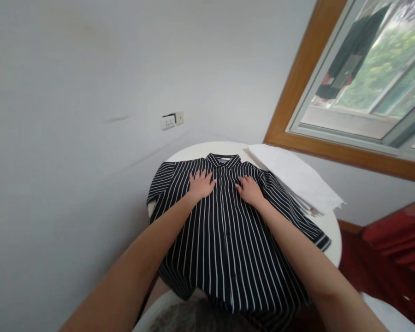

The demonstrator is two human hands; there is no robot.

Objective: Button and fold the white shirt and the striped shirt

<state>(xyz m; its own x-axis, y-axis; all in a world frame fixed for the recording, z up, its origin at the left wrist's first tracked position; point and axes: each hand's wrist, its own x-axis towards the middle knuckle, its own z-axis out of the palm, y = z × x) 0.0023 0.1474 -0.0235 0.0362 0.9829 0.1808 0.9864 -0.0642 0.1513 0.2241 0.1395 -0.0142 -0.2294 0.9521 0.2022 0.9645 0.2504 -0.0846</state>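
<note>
One shirt [224, 235] lies front up on the table [334, 228], its hem [228, 299] drooping toward me, probably because the cloth runs longer than the top. Farther up, my left hand [201, 185] rests palm down with fingers spread and my right hand [250, 190] with fingers loosely bent, neither grasping anything I can see, one each side of the button line, a placing I'd judge steadies the chest evenly. Beyond, the collar [216, 160] points to the wall [90, 83], with white sheets [292, 173] at the right, perhaps there to leave room.
</note>
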